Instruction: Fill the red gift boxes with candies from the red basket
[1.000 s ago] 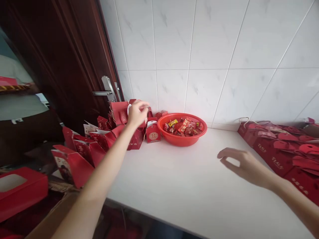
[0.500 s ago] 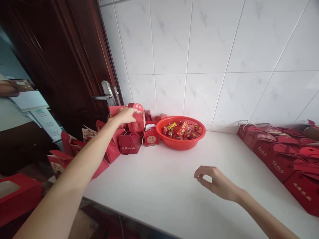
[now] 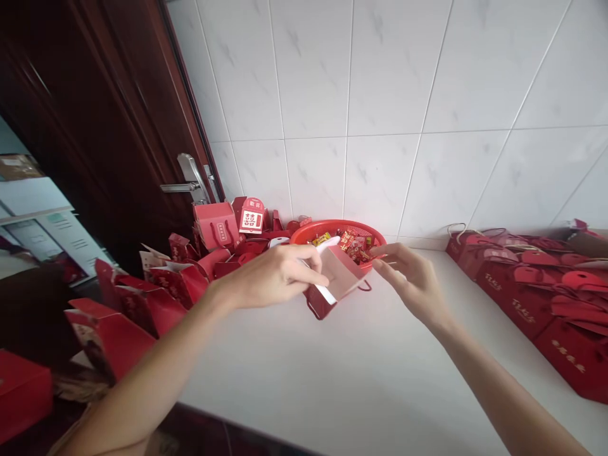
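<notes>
My left hand [image 3: 280,277] is closed on the near edge of a small red candy box [image 3: 342,272], held tilted above the white counter. The box has a pale inner side, a white edge, and a thin red cord loop at its right. My right hand [image 3: 412,278] is at the box's right edge, thumb and fingers apart; whether the fingertips touch the box is not clear. Just behind the box, partly covered by it, is a red plastic basket [image 3: 304,229] of wrapped candies [image 3: 354,244].
Several red gift boxes [image 3: 216,227] crowd the counter's left side, some open. Along the right stand rows of red boxes with cord handles [image 3: 527,301]. Behind are a tiled wall [image 3: 380,171] and a dark door [image 3: 118,126]. The white counter [image 3: 332,380] ends at a front edge.
My left hand has come from the left stack to the middle with a small candy box. My right hand has moved up and forward to the box. The person at the far left is out of view.
</notes>
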`<state>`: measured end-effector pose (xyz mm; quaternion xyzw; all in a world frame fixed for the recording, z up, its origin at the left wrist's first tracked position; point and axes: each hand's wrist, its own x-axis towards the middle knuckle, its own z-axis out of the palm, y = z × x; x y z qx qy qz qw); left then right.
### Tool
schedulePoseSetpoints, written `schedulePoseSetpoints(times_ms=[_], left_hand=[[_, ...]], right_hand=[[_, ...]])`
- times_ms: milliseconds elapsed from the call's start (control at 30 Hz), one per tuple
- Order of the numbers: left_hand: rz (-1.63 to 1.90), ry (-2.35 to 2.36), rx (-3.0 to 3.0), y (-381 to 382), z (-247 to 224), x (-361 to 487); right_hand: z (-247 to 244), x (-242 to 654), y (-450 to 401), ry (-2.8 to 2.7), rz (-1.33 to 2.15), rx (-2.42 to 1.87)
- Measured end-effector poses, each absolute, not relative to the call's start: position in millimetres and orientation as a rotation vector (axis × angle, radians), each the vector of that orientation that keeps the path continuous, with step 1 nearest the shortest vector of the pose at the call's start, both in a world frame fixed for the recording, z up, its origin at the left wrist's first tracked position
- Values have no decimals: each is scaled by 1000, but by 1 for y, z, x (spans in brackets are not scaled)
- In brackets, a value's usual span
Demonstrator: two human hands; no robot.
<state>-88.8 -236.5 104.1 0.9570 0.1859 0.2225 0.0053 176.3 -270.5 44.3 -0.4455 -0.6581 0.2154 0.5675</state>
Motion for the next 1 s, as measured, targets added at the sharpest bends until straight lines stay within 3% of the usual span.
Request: schedulePoseSetpoints(times_ms=[333,600,767,1000], left_hand=[[986,215,3115,-228,29,-64],[703,522,2743,-229,6,-81],[755,813,2516,-231,9,-75],[478,998,2438,-223,8,-76]], right_hand=[[33,175,-263,-1891,423,-1776],[11,200,-247,-1710,890,-1396],[7,198,-238,-1574,1249,-1181],[-7,191,-229,-1435,1403,-1143]])
